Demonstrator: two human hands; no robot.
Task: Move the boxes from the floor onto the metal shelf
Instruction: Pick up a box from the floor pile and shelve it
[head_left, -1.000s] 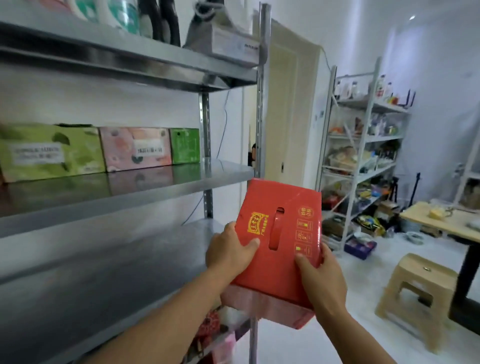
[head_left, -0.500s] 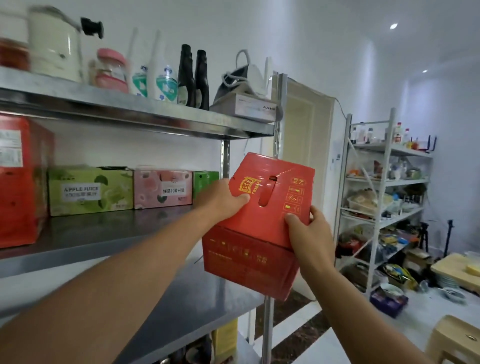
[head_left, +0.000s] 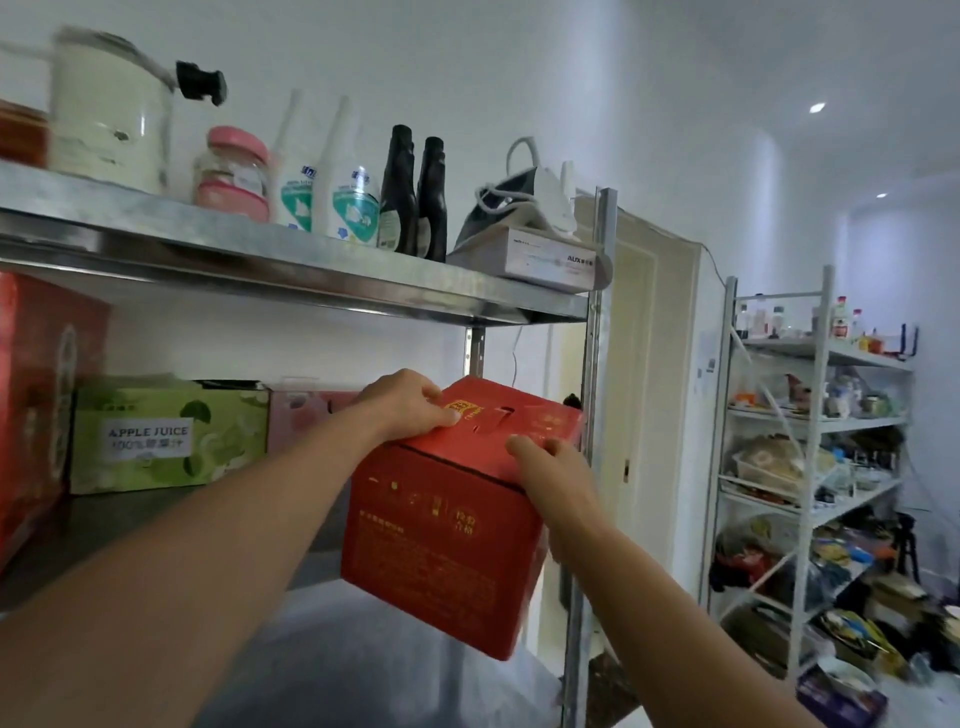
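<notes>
The red box (head_left: 447, 525) hung tilted at the right front of the metal shelf (head_left: 291, 260), level with the tier that carried the apple juice box (head_left: 166, 441). The left grip (head_left: 410, 405) curled over its top left edge, and the right grip (head_left: 556, 478) clasped its top right corner. The box perhaps hung clear of the tier's edge, but the view was too poor to be sure.

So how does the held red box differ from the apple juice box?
The red box is held tilted in the air by the left hand and right hand; the apple juice box sits level on the shelf. The red box has gold print; the apple juice box is green with a white label. Both are printed cartons.
</notes>
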